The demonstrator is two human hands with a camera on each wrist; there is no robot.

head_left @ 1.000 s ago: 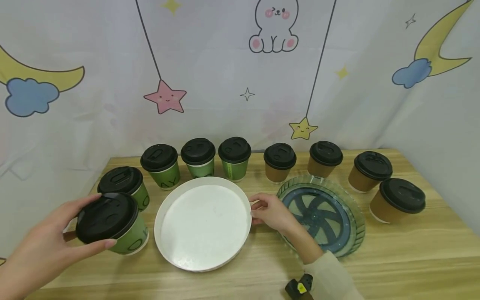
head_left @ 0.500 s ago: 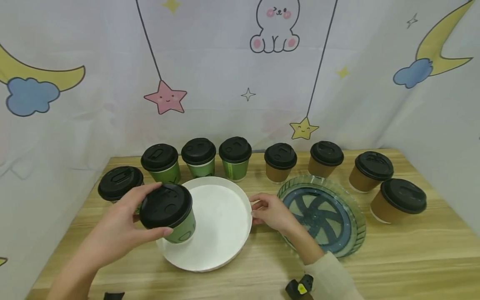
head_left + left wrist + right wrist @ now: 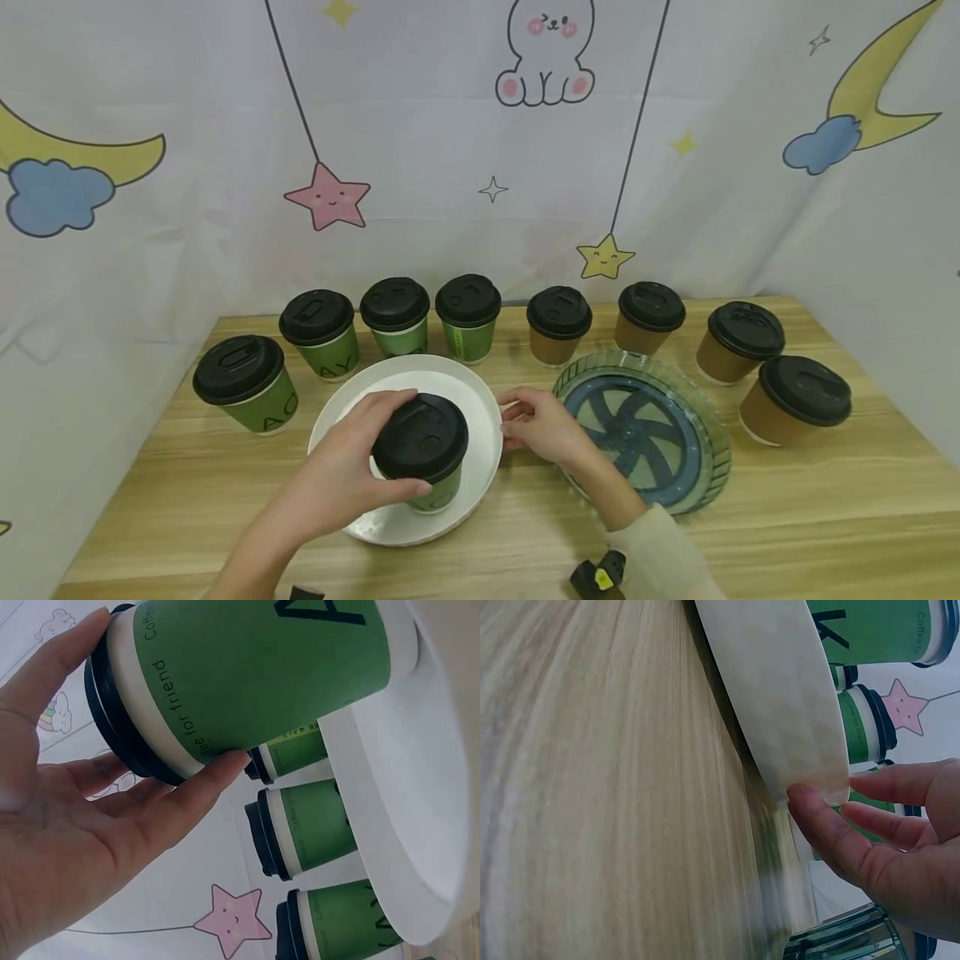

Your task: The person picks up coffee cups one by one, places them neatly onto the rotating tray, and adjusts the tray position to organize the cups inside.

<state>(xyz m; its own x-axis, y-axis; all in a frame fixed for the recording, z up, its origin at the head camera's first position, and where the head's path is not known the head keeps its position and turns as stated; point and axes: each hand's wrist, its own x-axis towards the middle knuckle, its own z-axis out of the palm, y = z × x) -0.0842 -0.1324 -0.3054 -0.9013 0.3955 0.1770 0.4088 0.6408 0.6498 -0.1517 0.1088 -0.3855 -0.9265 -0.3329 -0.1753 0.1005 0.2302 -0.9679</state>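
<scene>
My left hand [image 3: 341, 475] grips a green paper coffee cup [image 3: 438, 492] with a black lid, thumb on the near side and fingers round the far side. The cup is upright within the rim of a round white tray [image 3: 480, 425]; whether its base touches the tray floor I cannot tell. At the tray's right edge, my right hand [image 3: 543, 427] pinches the rim. In the right wrist view, the thumb [image 3: 829, 825] lies on the tray's outer wall and the fingertips are at its upper edge.
Several lidded green cups [image 3: 258, 400] stand left and behind the tray. Right of my right hand lies a clear greenish round tray [image 3: 712, 450], with several lidded brown cups [image 3: 772, 412] behind and beside it. A printed curtain [image 3: 450, 125] backs the wooden table [image 3: 825, 517].
My left hand has carried the green coffee cup rightward, from beside the white tray to within its rim. The right hand has stayed at the tray's edge.
</scene>
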